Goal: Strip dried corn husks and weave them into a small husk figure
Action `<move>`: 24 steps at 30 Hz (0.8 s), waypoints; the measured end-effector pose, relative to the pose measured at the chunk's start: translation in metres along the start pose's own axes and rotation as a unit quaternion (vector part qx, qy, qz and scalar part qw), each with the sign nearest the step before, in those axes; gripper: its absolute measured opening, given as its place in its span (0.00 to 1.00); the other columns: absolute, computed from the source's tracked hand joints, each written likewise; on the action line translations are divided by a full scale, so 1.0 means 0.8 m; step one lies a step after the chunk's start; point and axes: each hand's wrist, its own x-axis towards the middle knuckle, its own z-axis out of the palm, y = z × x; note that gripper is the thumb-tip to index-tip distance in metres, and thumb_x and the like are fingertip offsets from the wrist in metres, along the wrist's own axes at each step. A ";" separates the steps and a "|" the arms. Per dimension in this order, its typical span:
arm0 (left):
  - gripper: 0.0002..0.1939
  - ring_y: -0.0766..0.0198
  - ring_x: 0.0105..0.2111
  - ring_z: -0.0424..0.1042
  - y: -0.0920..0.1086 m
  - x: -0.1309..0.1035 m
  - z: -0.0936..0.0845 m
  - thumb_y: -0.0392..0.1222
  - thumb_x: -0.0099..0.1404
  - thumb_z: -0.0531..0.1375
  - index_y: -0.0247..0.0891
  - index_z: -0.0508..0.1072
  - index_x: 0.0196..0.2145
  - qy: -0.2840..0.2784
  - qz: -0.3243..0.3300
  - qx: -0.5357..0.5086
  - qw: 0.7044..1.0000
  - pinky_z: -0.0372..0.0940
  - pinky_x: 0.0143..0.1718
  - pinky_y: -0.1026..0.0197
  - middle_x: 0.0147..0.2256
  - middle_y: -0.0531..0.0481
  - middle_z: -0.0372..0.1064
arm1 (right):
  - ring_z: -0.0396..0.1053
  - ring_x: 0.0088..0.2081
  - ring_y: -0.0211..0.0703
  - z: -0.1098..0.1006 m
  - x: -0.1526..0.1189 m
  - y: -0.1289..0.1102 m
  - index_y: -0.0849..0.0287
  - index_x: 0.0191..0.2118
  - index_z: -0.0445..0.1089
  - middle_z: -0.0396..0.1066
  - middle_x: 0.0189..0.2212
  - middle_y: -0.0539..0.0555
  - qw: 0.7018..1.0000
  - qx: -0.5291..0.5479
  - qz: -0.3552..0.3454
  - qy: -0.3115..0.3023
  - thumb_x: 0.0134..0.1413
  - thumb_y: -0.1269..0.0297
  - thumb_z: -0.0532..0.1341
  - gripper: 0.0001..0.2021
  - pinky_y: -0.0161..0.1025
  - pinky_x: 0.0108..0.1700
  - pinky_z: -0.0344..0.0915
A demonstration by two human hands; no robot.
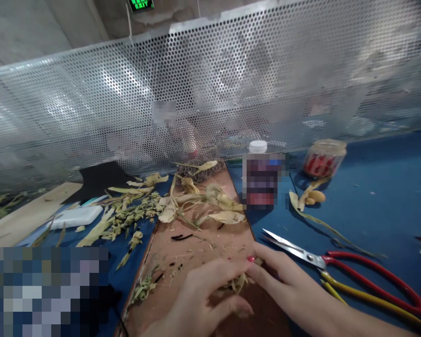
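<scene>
Both hands are low over a brown board (196, 238) strewn with dried plant bits. My left hand (210, 290) curves around a small clump of dried plant pieces (236, 284), its thumb below and its fingers reaching right. My right hand (284, 276) meets the left fingertips at the clump's upper right edge, and a red nail shows there. Its fingers are bent together, and what lies between them is hidden. Scissors (310, 258) with red handles lie partly open just right of the right hand, beside a yellow-handled tool (365, 295).
Dried leaves (224, 201) cover the board's far part. Left of it lie dried flower stems (133, 213) and a white case (75, 217). A white-capped bottle (261, 182) and a jar (324, 161) stand at right. A perforated metal screen (196, 84) closes the back.
</scene>
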 end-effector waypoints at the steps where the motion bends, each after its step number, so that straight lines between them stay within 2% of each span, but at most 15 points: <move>1: 0.22 0.62 0.38 0.71 0.000 0.000 0.000 0.42 0.55 0.61 0.48 0.68 0.48 -0.002 0.009 0.000 1.000 0.66 0.40 0.63 0.40 0.48 0.72 | 0.61 0.26 0.36 0.000 0.000 0.001 0.60 0.28 0.66 0.64 0.21 0.48 1.000 0.024 0.013 -0.004 0.55 0.53 0.52 0.16 0.31 0.31 0.62; 6: 0.24 0.64 0.34 0.72 0.000 -0.001 0.001 0.40 0.56 0.60 0.48 0.65 0.51 0.005 0.023 0.010 1.000 0.66 0.36 0.65 0.36 0.49 0.73 | 0.60 0.27 0.34 0.002 0.001 0.001 0.61 0.28 0.63 0.61 0.23 0.47 0.990 0.122 0.057 -0.034 0.55 0.52 0.52 0.16 0.30 0.29 0.59; 11: 0.20 0.64 0.35 0.71 -0.003 0.000 0.003 0.41 0.54 0.62 0.46 0.70 0.46 0.016 0.022 -0.005 1.000 0.66 0.37 0.63 0.36 0.49 0.72 | 0.51 0.20 0.29 0.004 0.003 0.001 0.60 0.27 0.59 0.53 0.18 0.43 0.976 0.181 0.113 -0.044 0.54 0.51 0.53 0.16 0.27 0.21 0.50; 14: 0.14 0.64 0.35 0.71 -0.005 -0.001 0.005 0.40 0.52 0.63 0.44 0.73 0.39 0.038 0.001 -0.043 0.998 0.66 0.37 0.64 0.34 0.50 0.73 | 0.50 0.19 0.29 0.004 0.006 0.004 0.60 0.26 0.58 0.52 0.17 0.43 0.969 0.198 0.138 -0.050 0.53 0.49 0.53 0.18 0.28 0.21 0.48; 20: 0.12 0.64 0.34 0.72 -0.010 -0.002 0.007 0.39 0.49 0.65 0.43 0.74 0.35 0.029 -0.046 -0.101 0.993 0.67 0.35 0.66 0.34 0.50 0.73 | 0.50 0.18 0.29 0.002 0.007 0.006 0.60 0.25 0.58 0.51 0.16 0.43 0.976 0.173 0.122 -0.055 0.53 0.48 0.53 0.19 0.29 0.20 0.46; 24: 0.13 0.62 0.35 0.72 -0.007 -0.003 0.006 0.37 0.47 0.66 0.43 0.74 0.34 0.032 -0.018 -0.119 0.992 0.67 0.34 0.64 0.38 0.48 0.72 | 0.51 0.19 0.29 0.000 0.004 0.006 0.61 0.25 0.58 0.52 0.16 0.43 0.980 0.165 0.090 -0.071 0.54 0.49 0.53 0.18 0.29 0.22 0.48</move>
